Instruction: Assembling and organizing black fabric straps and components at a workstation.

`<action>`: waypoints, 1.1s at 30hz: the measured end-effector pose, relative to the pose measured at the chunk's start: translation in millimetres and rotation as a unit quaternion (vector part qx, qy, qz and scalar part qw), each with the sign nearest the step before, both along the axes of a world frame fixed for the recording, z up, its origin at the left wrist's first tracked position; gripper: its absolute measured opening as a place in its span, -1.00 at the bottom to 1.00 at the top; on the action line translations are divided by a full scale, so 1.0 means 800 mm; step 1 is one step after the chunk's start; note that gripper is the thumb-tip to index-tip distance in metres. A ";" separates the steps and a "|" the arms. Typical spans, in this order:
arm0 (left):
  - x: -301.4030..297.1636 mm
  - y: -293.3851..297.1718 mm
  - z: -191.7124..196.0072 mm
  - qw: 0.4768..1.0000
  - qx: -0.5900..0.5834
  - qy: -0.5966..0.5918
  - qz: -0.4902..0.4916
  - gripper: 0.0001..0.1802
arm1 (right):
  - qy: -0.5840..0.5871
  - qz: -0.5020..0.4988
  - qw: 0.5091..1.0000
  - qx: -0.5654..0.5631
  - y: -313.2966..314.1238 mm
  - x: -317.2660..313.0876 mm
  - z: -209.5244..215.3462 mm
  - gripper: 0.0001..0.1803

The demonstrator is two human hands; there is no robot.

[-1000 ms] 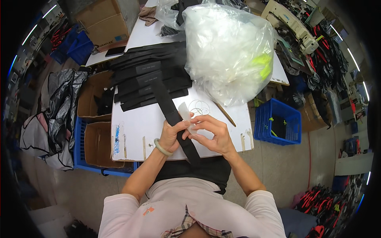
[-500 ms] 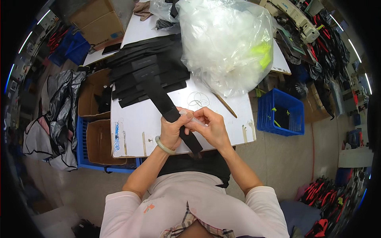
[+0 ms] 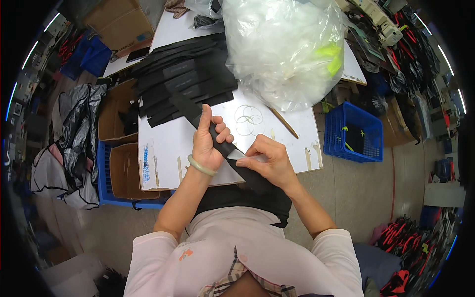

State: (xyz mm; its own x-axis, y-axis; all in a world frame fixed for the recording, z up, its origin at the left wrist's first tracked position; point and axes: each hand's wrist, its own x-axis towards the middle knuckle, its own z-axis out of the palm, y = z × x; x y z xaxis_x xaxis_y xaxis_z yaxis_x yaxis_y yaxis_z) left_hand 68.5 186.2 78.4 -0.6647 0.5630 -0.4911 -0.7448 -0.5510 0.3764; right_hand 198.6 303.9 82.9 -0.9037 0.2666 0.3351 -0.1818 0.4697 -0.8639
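A long black fabric strip (image 3: 251,178) slants across the near part of the white table, its lower end hanging past the edge near my lap. My left hand (image 3: 209,143), with a pale bangle at the wrist, is closed around the strip, thumb pointing up. In my right hand (image 3: 271,161) a small whitish translucent piece (image 3: 236,154), like thin plastic, is pinched between thumb and fingers. It lies against the strip's surface. Beyond my left hand, a layered pile of black strips (image 3: 153,89) covers the table's left side.
A large clear bag (image 3: 282,44) of white stuffing bulges over the far right. A brown stick-like tool (image 3: 283,123) and thin thread loops (image 3: 249,120) lie on the white table (image 3: 302,148). Cardboard boxes (image 3: 128,171) stand left, a blue crate (image 3: 341,143) right.
My left hand has shifted up and left along the strip, its thumb now raised. My right hand has moved slightly right and down with the translucent piece, apart from the left hand.
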 end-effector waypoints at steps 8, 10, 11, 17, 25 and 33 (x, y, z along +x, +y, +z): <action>0.020 0.006 -0.006 0.997 0.016 0.070 0.022 -0.54 | 0.008 -0.104 0.986 0.134 -0.028 -0.012 0.001 -0.69; 0.008 0.000 -0.007 0.997 0.024 0.064 0.038 -0.54 | 0.010 -0.089 0.990 0.113 -0.021 -0.003 0.011 -0.70; 0.001 -0.002 -0.007 0.996 0.032 0.057 0.053 -0.54 | 0.011 -0.075 0.993 0.090 -0.016 0.005 0.018 -0.71; 0.002 0.005 -0.005 0.997 0.061 0.010 0.035 -0.53 | 0.039 -0.018 0.987 0.155 -0.018 0.000 0.008 -0.79; -0.002 0.001 -0.002 0.996 0.072 -0.028 0.041 -0.53 | 0.127 -0.058 0.984 0.114 -0.026 -0.005 -0.002 -0.84; -0.009 -0.008 -0.005 0.996 0.072 -0.032 0.041 -0.53 | 0.073 -0.055 0.975 0.201 -0.037 -0.007 -0.005 -0.66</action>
State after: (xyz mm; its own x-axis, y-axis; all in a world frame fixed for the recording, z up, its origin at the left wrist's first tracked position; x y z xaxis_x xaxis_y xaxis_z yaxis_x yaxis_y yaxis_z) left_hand 61.5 180.1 74.8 -0.6813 0.5765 -0.4511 -0.7152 -0.6556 0.2423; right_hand 193.0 274.5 78.5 -0.8114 0.1795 0.5562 -0.2187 0.7893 -0.5738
